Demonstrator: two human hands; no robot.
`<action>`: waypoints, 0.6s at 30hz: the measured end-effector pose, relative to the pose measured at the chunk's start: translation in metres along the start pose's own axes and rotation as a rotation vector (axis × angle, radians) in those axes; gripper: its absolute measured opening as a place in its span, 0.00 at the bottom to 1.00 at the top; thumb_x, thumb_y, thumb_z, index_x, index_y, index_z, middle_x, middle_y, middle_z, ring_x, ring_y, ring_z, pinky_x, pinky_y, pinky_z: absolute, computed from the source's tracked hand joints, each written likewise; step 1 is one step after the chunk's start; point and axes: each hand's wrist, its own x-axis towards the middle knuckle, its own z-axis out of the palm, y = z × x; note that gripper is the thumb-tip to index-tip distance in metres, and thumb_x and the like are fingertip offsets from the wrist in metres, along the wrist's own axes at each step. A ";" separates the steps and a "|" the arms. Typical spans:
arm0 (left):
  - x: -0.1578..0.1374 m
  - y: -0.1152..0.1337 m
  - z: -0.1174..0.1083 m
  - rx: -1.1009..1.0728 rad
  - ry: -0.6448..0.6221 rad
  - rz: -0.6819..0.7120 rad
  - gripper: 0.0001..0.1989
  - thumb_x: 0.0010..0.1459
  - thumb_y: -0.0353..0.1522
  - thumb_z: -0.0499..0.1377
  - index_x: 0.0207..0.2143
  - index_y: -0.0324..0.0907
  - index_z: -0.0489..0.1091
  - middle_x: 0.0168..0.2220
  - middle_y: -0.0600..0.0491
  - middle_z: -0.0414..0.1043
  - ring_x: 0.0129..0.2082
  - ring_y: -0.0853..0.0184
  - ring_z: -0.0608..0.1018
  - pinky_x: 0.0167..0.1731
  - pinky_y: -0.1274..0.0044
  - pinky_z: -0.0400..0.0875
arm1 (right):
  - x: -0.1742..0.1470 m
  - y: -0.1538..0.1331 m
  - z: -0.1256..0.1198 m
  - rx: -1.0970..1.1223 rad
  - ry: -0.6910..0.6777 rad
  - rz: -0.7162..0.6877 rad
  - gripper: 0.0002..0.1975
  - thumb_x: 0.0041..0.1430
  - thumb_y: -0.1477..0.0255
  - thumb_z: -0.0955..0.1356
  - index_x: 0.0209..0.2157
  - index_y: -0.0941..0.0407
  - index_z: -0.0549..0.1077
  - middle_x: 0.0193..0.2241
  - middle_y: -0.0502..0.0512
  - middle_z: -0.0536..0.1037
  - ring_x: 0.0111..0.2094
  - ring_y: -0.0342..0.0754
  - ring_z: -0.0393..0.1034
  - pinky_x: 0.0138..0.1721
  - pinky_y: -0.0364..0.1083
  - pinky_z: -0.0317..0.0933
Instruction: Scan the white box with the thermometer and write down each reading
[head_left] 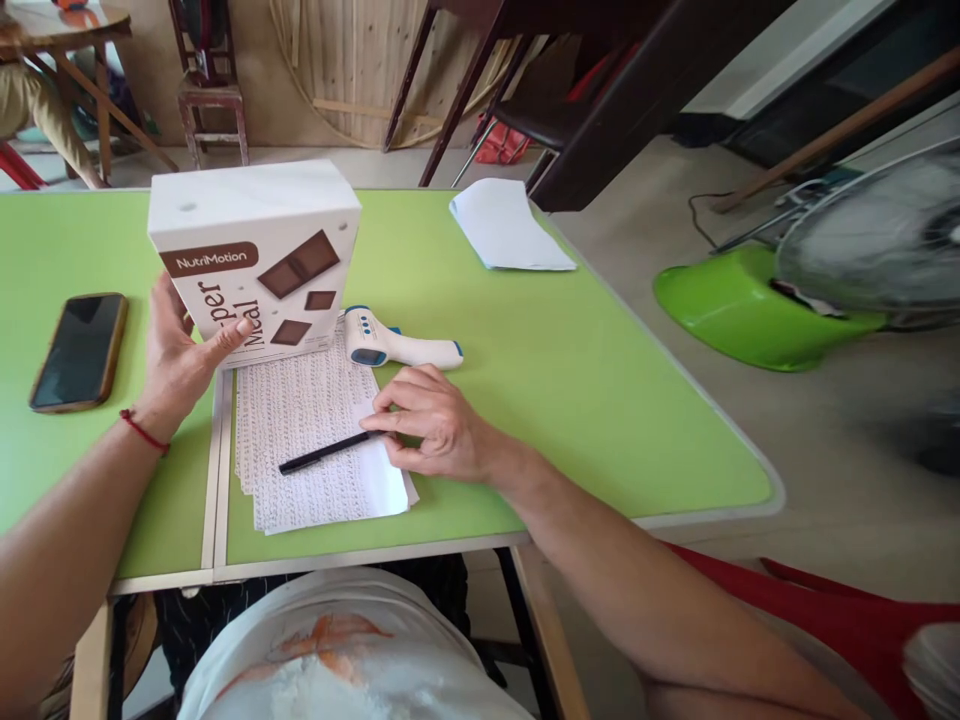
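Note:
My left hand grips the lower left side of a white box printed "NutriMotion", thumb across its front. The box is upright and slightly tilted, over the far end of some handwritten sheets. My right hand pinches one end of a black pen, which lies low across the sheets. Just beyond that hand is a white and blue infrared thermometer, lying on its side by the box. The fingers of my left hand behind the box are hidden.
A phone in a brown case lies on the green folding table, left of the box. Folded white papers rest near the far edge. Off to the right are a green plastic stool and a fan. A person's leg shows far left.

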 end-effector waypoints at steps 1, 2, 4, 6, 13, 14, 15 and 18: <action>0.001 -0.001 0.000 -0.024 -0.021 -0.030 0.38 0.48 0.49 0.67 0.55 0.41 0.56 0.56 0.50 0.66 0.55 0.57 0.70 0.52 0.62 0.67 | -0.001 0.002 0.001 0.034 0.007 0.027 0.10 0.51 0.77 0.65 0.34 0.53 0.77 0.29 0.50 0.75 0.32 0.47 0.65 0.36 0.49 0.58; 0.001 -0.002 0.001 -0.049 -0.033 -0.053 0.38 0.47 0.48 0.68 0.54 0.41 0.57 0.55 0.50 0.67 0.54 0.57 0.71 0.52 0.63 0.68 | -0.001 0.005 0.002 0.040 0.031 0.076 0.10 0.52 0.74 0.65 0.36 0.53 0.76 0.31 0.50 0.76 0.33 0.48 0.66 0.38 0.50 0.59; 0.003 -0.004 0.001 -0.099 -0.041 -0.083 0.36 0.46 0.45 0.69 0.52 0.41 0.59 0.53 0.50 0.69 0.52 0.57 0.73 0.51 0.64 0.69 | -0.002 0.012 0.006 -0.058 0.109 0.243 0.12 0.54 0.71 0.64 0.40 0.53 0.76 0.36 0.54 0.76 0.38 0.51 0.68 0.42 0.54 0.60; 0.003 -0.008 0.001 -0.134 -0.033 -0.103 0.33 0.44 0.42 0.70 0.50 0.43 0.62 0.50 0.50 0.71 0.50 0.57 0.74 0.50 0.64 0.70 | -0.001 0.019 0.011 -0.246 0.159 0.431 0.16 0.56 0.71 0.64 0.46 0.55 0.74 0.42 0.60 0.76 0.44 0.56 0.68 0.47 0.58 0.59; 0.004 -0.013 0.000 -0.124 0.030 -0.117 0.31 0.42 0.40 0.71 0.47 0.44 0.65 0.48 0.49 0.73 0.48 0.55 0.76 0.50 0.62 0.71 | -0.003 0.034 0.019 -0.304 0.006 0.593 0.19 0.60 0.73 0.63 0.53 0.59 0.69 0.44 0.65 0.77 0.45 0.60 0.68 0.49 0.62 0.60; 0.004 -0.011 0.000 -0.096 0.050 -0.108 0.32 0.41 0.40 0.72 0.47 0.44 0.65 0.48 0.49 0.73 0.48 0.55 0.76 0.49 0.62 0.72 | -0.003 0.033 0.018 -0.234 0.053 0.614 0.19 0.59 0.73 0.64 0.53 0.59 0.69 0.44 0.65 0.77 0.45 0.60 0.69 0.48 0.61 0.62; 0.003 -0.009 -0.001 -0.062 0.067 -0.102 0.32 0.41 0.40 0.72 0.48 0.43 0.65 0.48 0.48 0.73 0.48 0.55 0.76 0.48 0.63 0.72 | -0.002 0.031 0.015 -0.148 0.122 0.644 0.21 0.58 0.72 0.65 0.54 0.59 0.69 0.44 0.66 0.76 0.45 0.59 0.69 0.46 0.60 0.64; -0.002 0.003 -0.001 0.039 0.085 -0.122 0.33 0.40 0.41 0.72 0.47 0.41 0.65 0.46 0.46 0.74 0.45 0.54 0.77 0.44 0.64 0.74 | 0.005 0.018 -0.001 0.183 0.380 0.750 0.28 0.53 0.67 0.70 0.56 0.58 0.66 0.43 0.62 0.75 0.41 0.55 0.72 0.42 0.56 0.69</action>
